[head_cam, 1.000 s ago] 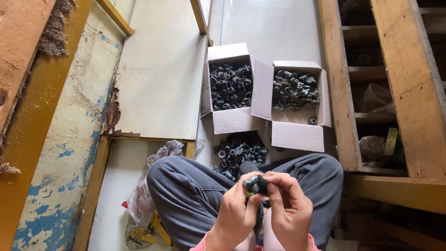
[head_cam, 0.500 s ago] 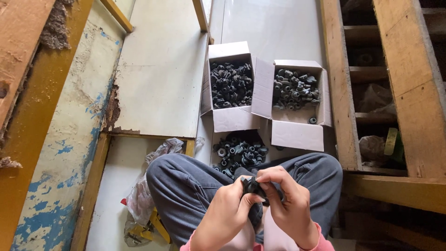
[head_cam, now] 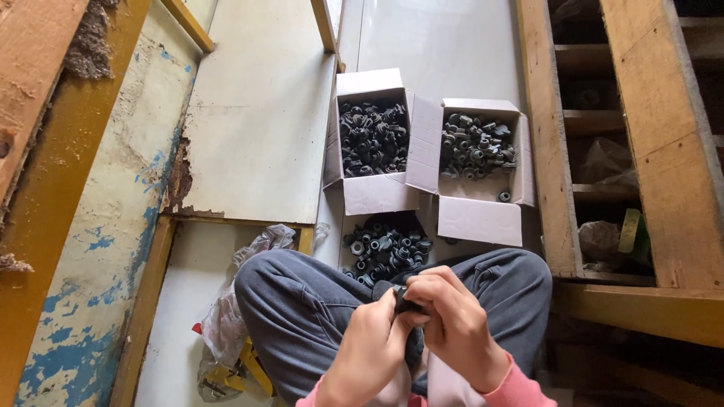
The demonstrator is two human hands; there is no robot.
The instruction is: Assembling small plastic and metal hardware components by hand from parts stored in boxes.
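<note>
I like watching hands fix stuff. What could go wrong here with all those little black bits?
Both hands, left hand and right hand, pinch one small black part above the lap, so it might slip and drop between the legs. The loose pile lies right by the knees, so a leg shift could scatter it. One stray piece sits on a box flap and could roll off.

Small dark grey rubber part point(head_cam: 407, 303): mostly hidden, pinched between fingertips of left hand point(head_cam: 369, 354) and right hand point(head_cam: 456, 328), above lap.
</note>
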